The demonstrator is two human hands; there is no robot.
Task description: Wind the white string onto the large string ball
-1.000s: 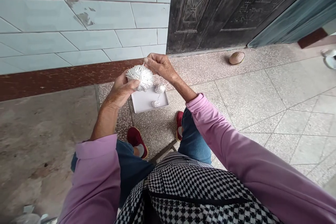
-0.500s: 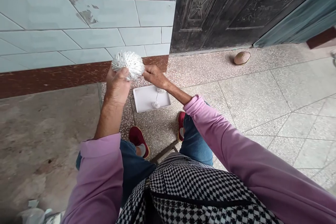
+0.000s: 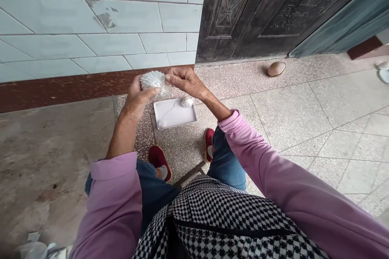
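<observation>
A large ball of shiny white yarn (image 3: 152, 82) is in my left hand (image 3: 138, 96), the thumb across its near side and the fingers behind it. At the ball's right side my right hand (image 3: 186, 82) has its thumb and finger pinched together; the strand between them is too fine to see clearly. Below, on the floor, lies a shallow white tray (image 3: 173, 124). Inside it a small white yarn ball (image 3: 187, 102) sits at the back right and a smaller clump of yarn (image 3: 162, 123) at the front left, with a thin strand running between them.
A tiled wall (image 3: 121, 16) and a dark carved door (image 3: 243, 16) stand ahead. A tan rounded object (image 3: 276, 68) lies on the floor by the door. My red shoes (image 3: 158, 157) flank the tray's near side. Plastic bags (image 3: 33, 249) lie at bottom left.
The yarn ball has come down and turned in my left hand. My right hand has shifted slightly right and up. In the tray, the small clump has moved left and the other ball shows fully.
</observation>
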